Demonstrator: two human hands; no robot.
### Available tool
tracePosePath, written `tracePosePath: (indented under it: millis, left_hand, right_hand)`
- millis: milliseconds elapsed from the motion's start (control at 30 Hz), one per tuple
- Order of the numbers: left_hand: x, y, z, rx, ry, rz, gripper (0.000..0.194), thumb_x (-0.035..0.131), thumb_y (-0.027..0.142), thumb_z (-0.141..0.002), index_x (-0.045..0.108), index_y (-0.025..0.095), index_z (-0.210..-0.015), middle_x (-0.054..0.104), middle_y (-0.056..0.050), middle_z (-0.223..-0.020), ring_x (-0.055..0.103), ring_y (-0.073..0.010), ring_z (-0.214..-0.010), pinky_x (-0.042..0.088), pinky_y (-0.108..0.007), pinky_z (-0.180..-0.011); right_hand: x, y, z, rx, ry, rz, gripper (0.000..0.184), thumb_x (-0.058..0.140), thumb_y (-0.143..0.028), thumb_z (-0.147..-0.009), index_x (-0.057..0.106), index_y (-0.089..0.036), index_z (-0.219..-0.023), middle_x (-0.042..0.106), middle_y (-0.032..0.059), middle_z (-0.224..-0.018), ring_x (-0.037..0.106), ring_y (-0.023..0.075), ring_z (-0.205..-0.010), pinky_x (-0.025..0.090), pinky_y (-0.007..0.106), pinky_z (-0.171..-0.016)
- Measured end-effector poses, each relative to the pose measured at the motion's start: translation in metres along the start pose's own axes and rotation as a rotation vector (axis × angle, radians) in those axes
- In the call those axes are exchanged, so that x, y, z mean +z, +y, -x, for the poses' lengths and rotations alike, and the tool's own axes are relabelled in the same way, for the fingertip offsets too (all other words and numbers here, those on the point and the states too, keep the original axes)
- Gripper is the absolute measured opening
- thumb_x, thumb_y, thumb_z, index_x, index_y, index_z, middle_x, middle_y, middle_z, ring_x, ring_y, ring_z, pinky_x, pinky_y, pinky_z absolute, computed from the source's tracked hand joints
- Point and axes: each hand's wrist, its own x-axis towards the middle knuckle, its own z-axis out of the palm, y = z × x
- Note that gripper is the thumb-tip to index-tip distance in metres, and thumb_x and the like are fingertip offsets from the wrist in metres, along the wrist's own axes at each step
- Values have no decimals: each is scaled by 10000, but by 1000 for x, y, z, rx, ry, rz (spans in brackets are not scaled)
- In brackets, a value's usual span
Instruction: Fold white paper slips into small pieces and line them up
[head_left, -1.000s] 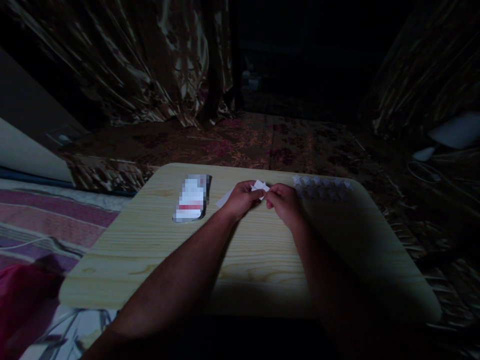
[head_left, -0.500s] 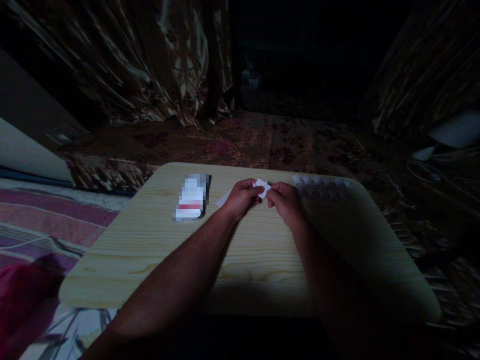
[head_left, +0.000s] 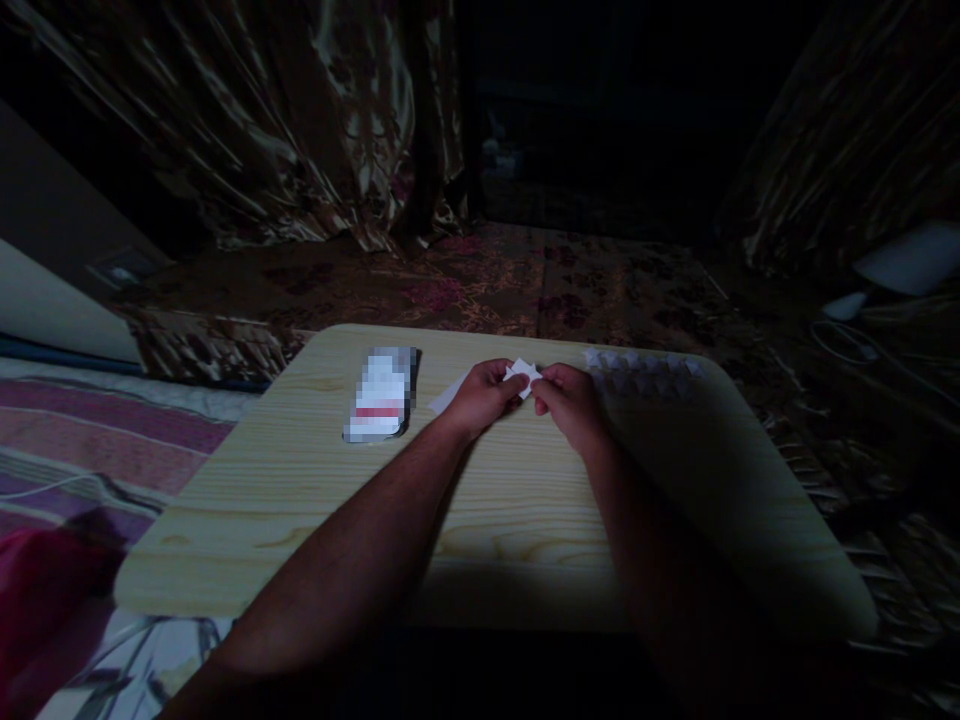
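Observation:
Between my two hands, above the far middle of the wooden table (head_left: 517,530), is a small folded white paper (head_left: 523,369) with pointed corners. My left hand (head_left: 486,393) is closed on its left side, thumb lying across the front. The fingers of my right hand (head_left: 564,396) pinch its right edge. Just left of my left hand lies a flat white paper (head_left: 446,397), partly hidden by that hand. Right of my right hand, several small folded white paper pieces (head_left: 634,361) sit in two rows in the shade.
A phone (head_left: 379,395) with a blurred screen lies on the left of the table. Striped bedding (head_left: 112,430) borders the table on the left. Patterned curtains (head_left: 360,120) hang behind. A white lamp (head_left: 911,260) with a cord stands at the far right.
My left thumb has shifted slightly on the folded paper. Both hands keep their hold in almost the same place.

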Motion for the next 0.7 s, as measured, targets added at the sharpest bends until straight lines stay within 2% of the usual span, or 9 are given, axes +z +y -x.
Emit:
tracePosePath:
  millis: [300, 533, 700]
  left_hand:
    - [1, 0, 1, -1, 2, -31, 304, 721, 410, -720, 608, 134, -779, 548, 12, -578, 418, -61, -455, 281, -211, -447]
    - [4, 2, 1, -10, 40, 42, 260, 730, 346, -717, 606, 136, -806, 583, 1, -636, 481, -74, -495, 343, -210, -476]
    - [3, 3, 0, -28, 83, 79, 188, 709, 275, -700, 578, 142, -725, 572, 3, -583, 489, -83, -478, 340, -213, -466]
  right_hand:
    - [-1, -2, 1, -33, -71, 64, 111, 529, -281, -721, 530, -192, -655, 526, -48, -474, 421, 87, -420, 273, 222, -420]
    - [-1, 0, -1, -25, -18, 14, 143, 550, -305, -746, 532, -188, -665, 521, -50, -467, 421, 85, -407, 275, 217, -411]
    - [-1, 5, -4, -29, -9, -30, 142, 568, -307, -738, 546, -182, -674, 537, -46, -479, 465, 92, -438, 309, 213, -439]
